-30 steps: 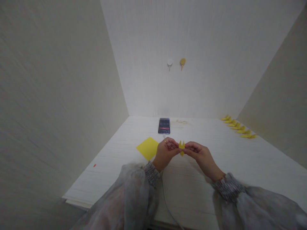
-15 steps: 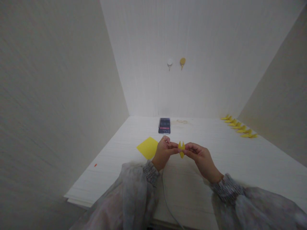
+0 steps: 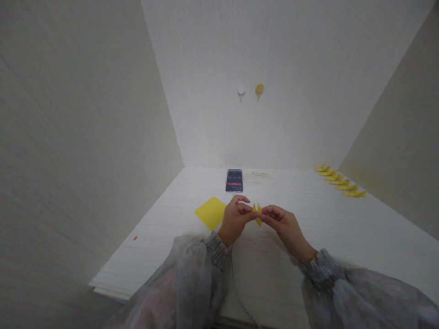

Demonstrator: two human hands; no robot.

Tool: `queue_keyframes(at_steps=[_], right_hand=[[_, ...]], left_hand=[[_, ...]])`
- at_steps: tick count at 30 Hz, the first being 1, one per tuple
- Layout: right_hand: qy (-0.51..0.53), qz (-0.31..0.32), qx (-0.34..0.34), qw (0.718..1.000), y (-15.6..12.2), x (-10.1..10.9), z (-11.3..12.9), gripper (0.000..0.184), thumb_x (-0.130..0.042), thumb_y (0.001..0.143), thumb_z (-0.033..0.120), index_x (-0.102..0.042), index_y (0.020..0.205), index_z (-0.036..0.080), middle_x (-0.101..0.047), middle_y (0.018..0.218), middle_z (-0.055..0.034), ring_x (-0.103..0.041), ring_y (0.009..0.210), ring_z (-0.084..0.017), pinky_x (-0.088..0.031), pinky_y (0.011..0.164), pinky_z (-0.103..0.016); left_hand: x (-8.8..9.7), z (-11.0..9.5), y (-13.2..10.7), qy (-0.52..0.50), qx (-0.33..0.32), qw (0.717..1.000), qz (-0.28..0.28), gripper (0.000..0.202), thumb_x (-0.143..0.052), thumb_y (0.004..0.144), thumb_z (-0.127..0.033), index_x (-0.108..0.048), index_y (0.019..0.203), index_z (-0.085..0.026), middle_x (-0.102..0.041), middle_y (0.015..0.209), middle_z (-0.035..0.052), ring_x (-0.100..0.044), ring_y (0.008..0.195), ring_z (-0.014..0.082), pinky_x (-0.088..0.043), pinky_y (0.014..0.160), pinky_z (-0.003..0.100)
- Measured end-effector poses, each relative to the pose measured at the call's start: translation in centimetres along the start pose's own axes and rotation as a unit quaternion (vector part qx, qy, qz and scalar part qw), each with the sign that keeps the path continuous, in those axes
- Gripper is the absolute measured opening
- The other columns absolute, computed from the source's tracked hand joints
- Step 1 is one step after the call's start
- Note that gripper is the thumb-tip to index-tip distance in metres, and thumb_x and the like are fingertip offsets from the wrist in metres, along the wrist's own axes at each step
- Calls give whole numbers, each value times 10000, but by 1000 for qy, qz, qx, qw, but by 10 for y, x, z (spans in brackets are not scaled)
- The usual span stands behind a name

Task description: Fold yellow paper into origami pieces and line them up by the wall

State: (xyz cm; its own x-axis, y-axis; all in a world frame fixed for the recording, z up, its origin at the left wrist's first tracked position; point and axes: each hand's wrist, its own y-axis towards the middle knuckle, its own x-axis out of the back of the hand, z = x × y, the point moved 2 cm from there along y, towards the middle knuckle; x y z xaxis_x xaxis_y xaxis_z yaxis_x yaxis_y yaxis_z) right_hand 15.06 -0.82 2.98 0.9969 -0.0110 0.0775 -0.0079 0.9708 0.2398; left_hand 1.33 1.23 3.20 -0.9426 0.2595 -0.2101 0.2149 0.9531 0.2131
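Observation:
Between my two hands is a small folded piece of yellow origami paper, with two points upward and one downward. My left hand pinches its left side between thumb and fingers; a ring shows on one finger. On the right side, the thumb and fingers of my right hand close on the same paper. Part of the fold is hidden behind my fingertips. A flat square sheet of yellow paper lies on the table just left of my left hand, its right corner covered by that hand.
A phone rests behind my hands, with a cable running toward the near edge. Several folded yellow paper cranes line the table's right side. Two hooks hang on the back wall. A small orange bit lies at left.
The folded paper has turned slightly and its two upper points look narrower. My left fingers have stretched out a little over it. My right hand stays nearly in place.

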Motion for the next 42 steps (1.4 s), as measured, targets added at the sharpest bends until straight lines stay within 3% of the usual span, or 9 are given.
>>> queue_keyframes(at_steps=[4,9,21,29,42], right_hand=[[-38,17,8,999,0,-1,1,233,-599,653,401,-576,682,171,-586,635,-15,-535,587,-136,-439,551,-258],[-117,1,83,990,-1,0,5,190,-559,710,352,-530,632,181,-528,598,5,-497,574,-124,-410,554,-244],[-203,35,152,967,-5,-1,14,124,-520,744,250,-520,635,193,-550,646,-7,-521,621,-141,-414,611,-265],[-194,32,158,968,-5,-1,13,127,-523,748,263,-533,643,192,-555,653,-6,-519,625,-135,-416,616,-257],[-105,64,116,986,-4,0,9,110,-544,735,265,-540,658,186,-554,674,-8,-520,656,-140,-416,634,-268]], left_hand=[[1,4,2,31,-6,999,-16,357,-701,531,-254,-464,783,-168,-564,575,-42,-525,516,83,-408,522,201],[-4,7,1,33,-16,998,-48,206,-640,608,-276,-554,747,-152,-610,660,0,-558,603,103,-440,601,233],[-6,-1,-3,78,-30,992,-91,182,-622,622,-306,-641,735,-165,-643,692,17,-561,636,125,-445,624,249],[-9,-11,-6,113,-57,988,-82,196,-590,650,-332,-652,709,-156,-627,656,6,-531,621,114,-421,614,227],[-8,-10,-5,41,-21,995,-91,153,-652,583,-284,-647,660,-152,-626,642,0,-530,615,109,-417,627,239]])
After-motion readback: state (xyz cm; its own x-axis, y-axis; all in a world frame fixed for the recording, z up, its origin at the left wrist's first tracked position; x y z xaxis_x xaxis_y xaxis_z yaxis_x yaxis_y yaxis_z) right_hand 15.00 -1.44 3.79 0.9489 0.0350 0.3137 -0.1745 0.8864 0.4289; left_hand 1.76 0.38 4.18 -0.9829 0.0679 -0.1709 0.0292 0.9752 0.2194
